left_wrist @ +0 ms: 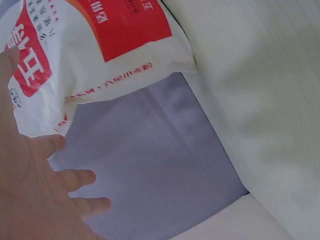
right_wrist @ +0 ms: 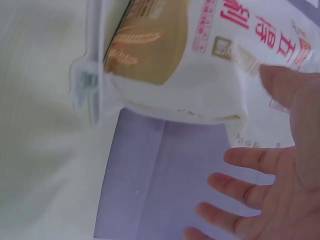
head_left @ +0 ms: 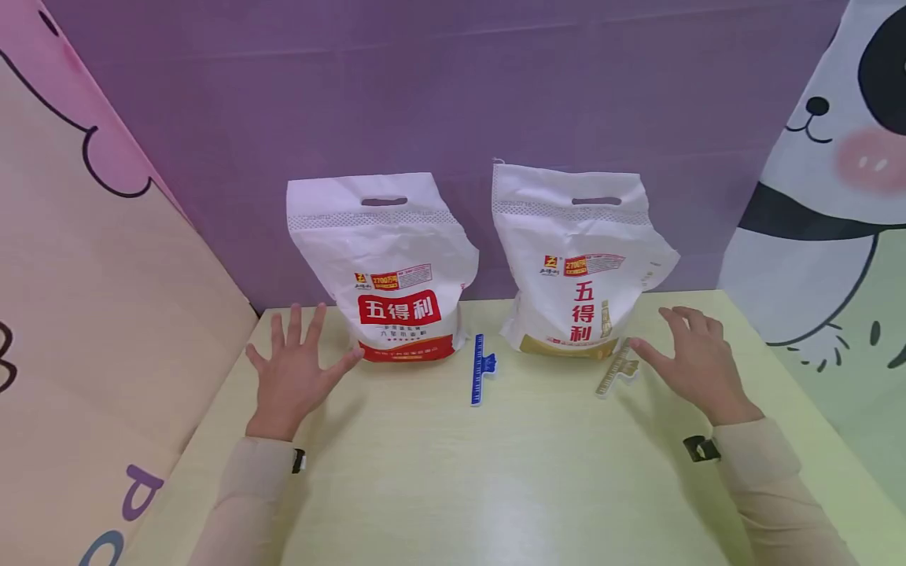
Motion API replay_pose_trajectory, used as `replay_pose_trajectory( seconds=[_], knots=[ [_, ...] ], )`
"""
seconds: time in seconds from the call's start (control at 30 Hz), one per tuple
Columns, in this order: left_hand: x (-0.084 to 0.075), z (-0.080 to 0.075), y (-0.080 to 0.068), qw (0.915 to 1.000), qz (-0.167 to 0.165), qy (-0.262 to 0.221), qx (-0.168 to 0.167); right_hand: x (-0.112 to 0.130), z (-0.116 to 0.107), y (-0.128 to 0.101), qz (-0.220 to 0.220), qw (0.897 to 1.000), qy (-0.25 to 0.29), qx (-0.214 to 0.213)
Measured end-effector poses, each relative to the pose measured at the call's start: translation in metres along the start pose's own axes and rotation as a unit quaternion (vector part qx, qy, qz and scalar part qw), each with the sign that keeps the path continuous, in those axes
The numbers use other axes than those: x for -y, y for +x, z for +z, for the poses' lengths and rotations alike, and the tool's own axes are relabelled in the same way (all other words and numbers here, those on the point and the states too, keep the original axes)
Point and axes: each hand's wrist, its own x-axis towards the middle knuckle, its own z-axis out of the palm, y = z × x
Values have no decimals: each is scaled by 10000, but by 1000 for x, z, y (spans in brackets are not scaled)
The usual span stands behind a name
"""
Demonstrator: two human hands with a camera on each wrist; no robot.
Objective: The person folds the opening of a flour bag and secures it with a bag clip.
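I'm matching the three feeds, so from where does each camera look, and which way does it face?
Head: looks forward and down at the table, both bags, both clips, both hands.
Left wrist: faces past the left hand to the red bag.
Right wrist: faces past the right hand to the gold bag and clear clip.
Head and left wrist share the red bag.

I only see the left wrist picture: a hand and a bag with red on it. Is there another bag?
Observer: Yes, a second bag with a gold band stands to the right of the red-banded bag.
Operator: Is anything lying between them?
Observer: A blue clip lies on the table.
Operator: What's the other hand doing?
Observer: The right hand is open, its thumb beside a clear clip by the gold bag.
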Motion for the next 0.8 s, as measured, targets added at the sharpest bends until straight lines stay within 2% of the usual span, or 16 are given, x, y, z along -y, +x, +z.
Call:
replay_pose_trajectory(
  seconds=[0.17, 0.27, 0.37, 0.6, 0.8],
  knots=[
    [-11, -2, -2, 9992, 153, 22, -356, 16, -6, -1, -258, 9993, 263, -18],
    [-18, -2, -3, 9967, 372, 142, -701, 24, -7, -1, -379, 9980, 511, -35],
    [-25, -4, -5, 9940, 585, 164, -905, 31, -7, -1, -507, 9959, 743, -93],
    [-41, -12, -8, 9925, 782, -87, -934, 48, -4, 1, -810, 9895, 1192, -143],
    [-51, -19, -6, 9893, 998, -244, -1038, 65, -4, 4, -879, 9851, 1476, -29]
  ],
)
